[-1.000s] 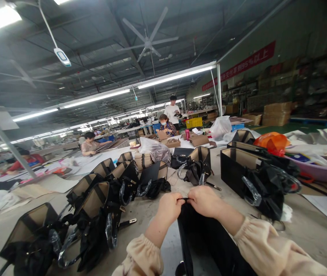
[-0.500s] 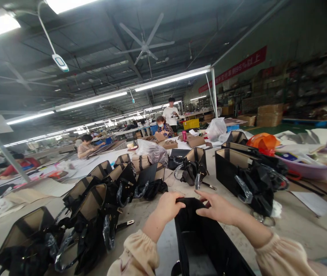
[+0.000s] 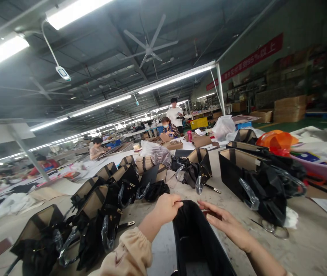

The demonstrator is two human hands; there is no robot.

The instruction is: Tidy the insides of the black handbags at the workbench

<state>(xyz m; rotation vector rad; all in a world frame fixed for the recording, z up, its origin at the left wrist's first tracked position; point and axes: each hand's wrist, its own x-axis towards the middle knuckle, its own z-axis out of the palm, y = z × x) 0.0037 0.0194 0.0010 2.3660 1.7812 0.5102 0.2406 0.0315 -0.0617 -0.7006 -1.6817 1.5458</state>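
Note:
An open-topped black bag body (image 3: 200,237) stands directly before me, its dark inside showing. My left hand (image 3: 167,209) pinches the far left corner of its rim between thumb and fingers. Along the outside of its right wall, my right hand (image 3: 223,222) is held with fingers stretched out, near or touching the wall; the exact contact is unclear. Left of my hands, several black bags with tan insides (image 3: 91,203) stand close together. Beyond my hands is another black bag (image 3: 199,165) with plastic-wrapped handles, and a larger one (image 3: 249,180) stands to the right.
Metal rings (image 3: 275,229) lie right of my right hand. An orange plastic bag (image 3: 278,142) and a purple basin (image 3: 321,170) are at the right. A clear plastic bag (image 3: 156,153) lies farther back. Several people work at tables beyond.
My right hand has shifted from the rim to the outside of the right wall, its fingers straighter. My left hand still grips the far corner. The camera view has turned slightly left.

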